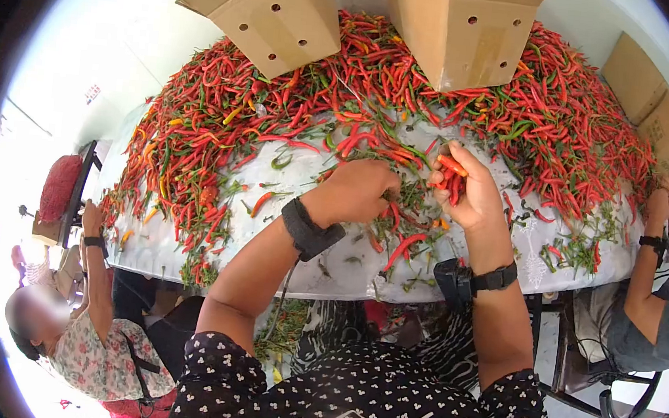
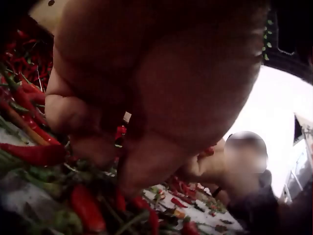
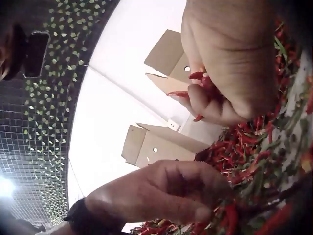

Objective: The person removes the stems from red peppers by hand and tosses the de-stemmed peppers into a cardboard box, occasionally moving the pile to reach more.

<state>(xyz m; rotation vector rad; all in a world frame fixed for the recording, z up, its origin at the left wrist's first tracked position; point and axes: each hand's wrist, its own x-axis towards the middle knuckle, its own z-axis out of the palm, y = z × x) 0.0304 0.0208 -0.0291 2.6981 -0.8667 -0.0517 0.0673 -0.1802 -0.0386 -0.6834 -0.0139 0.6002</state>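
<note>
My right hand (image 1: 470,191) is raised over the table with its fingers curled round several red chillies (image 1: 454,180), one of them orange-red. The tips of these chillies (image 3: 210,87) poke out between the fingers in the right wrist view. Left of it and lower, my left hand (image 1: 356,191) reaches palm-down into loose chillies and green stems (image 1: 410,208), thumb and fingers bent toward each other. In the left wrist view, red chillies (image 2: 87,208) lie right under the left fingertips; I cannot tell whether one is pinched there.
A big heap of red chillies (image 1: 582,111) spreads across the back and sides of the white-covered table (image 1: 305,266). Two cardboard boxes (image 1: 286,30) stand over it. Other people sit at the left (image 1: 112,341) and right (image 1: 659,317) ends. Green stem piles (image 1: 586,239) lie near the front right.
</note>
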